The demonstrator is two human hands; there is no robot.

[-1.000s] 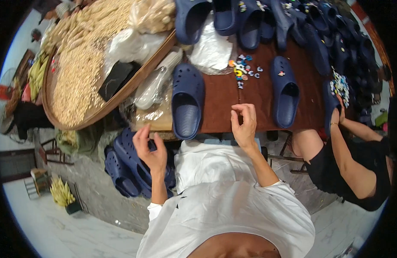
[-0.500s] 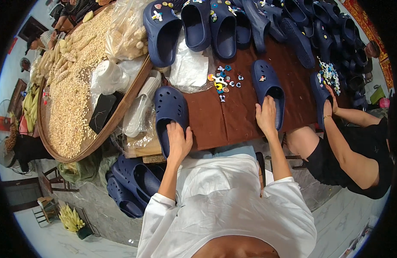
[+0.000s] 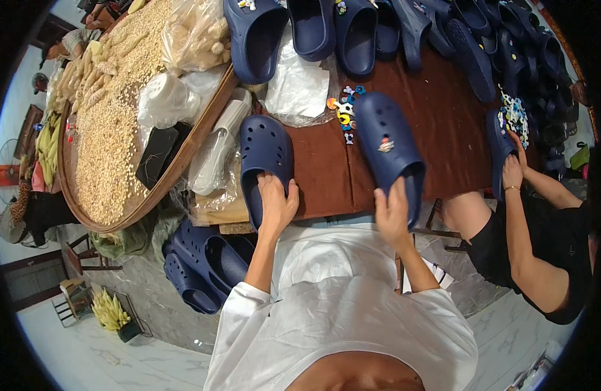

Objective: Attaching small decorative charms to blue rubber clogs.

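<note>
My left hand (image 3: 276,203) has its fingers inside the opening of a navy blue clog (image 3: 266,142), thumb outside along its side. This clog lies toe away from me and has bare holes. My right hand (image 3: 393,214) grips a second navy clog (image 3: 386,120) in the same way, and its outline is slightly smeared by motion. One small red and white charm (image 3: 386,144) sits on that clog's upper. Beside its toe is a small pile of colourful shoe charms (image 3: 345,117), partly hidden by the clog.
Several navy clogs (image 3: 356,39) line the table's far side. At left stands a round tray (image 3: 227,88) of corn kernels; a clear plastic bag (image 3: 300,91) lies before it. On the right a co-worker's hands (image 3: 514,166) hold another clog near more charms (image 3: 514,117). Clogs (image 3: 193,270) also sit below the table.
My right hand has brought its clog left and toward me, so it now covers part of the charm pile. My left hand stays in its clog. The view has shifted slightly.
</note>
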